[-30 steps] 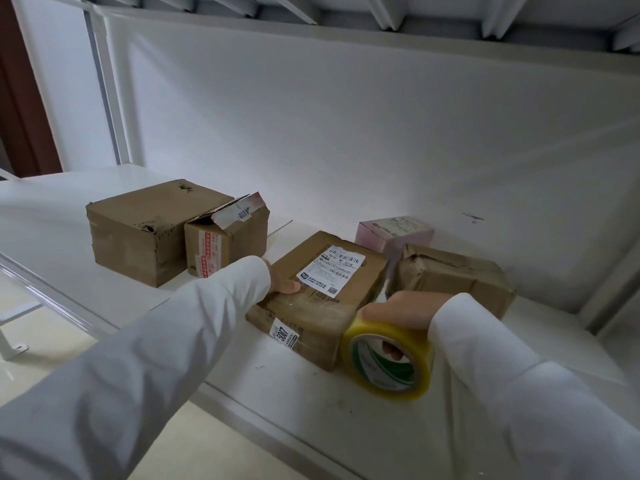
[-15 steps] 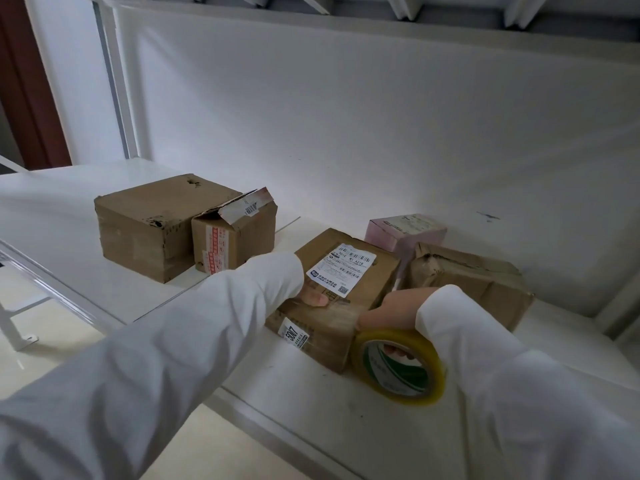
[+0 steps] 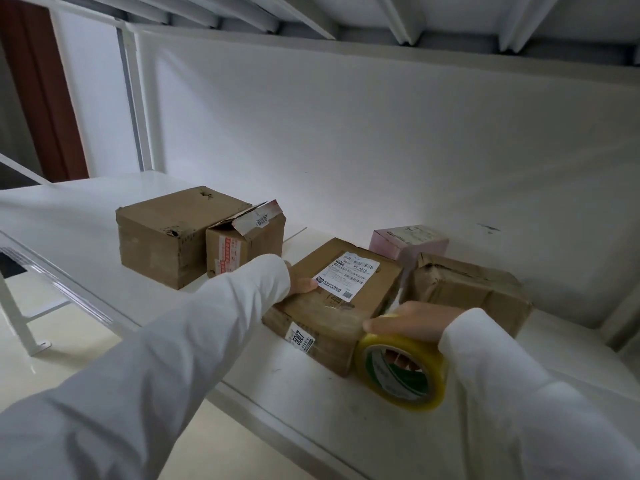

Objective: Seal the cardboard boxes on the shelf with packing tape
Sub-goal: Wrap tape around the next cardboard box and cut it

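A flat cardboard box (image 3: 349, 299) with a white shipping label lies on the white shelf (image 3: 311, 386) in front of me. My left hand (image 3: 302, 284) rests on its left top edge, mostly hidden by my white sleeve. My right hand (image 3: 412, 320) grips a yellow-rimmed roll of clear packing tape (image 3: 401, 370) at the box's front right corner, fingers through the core. A stretch of tape runs up from the roll along the box's right side.
A large brown box (image 3: 166, 237) and a smaller one with a lifted flap (image 3: 242, 240) stand to the left. A pink box (image 3: 408, 240) and a crumpled brown box (image 3: 467, 292) sit behind on the right. The shelf's back wall rises behind them.
The tape roll has shifted slightly right and down off the box's front corner. My left hand stays on the box's left edge. The camera has moved a little closer.
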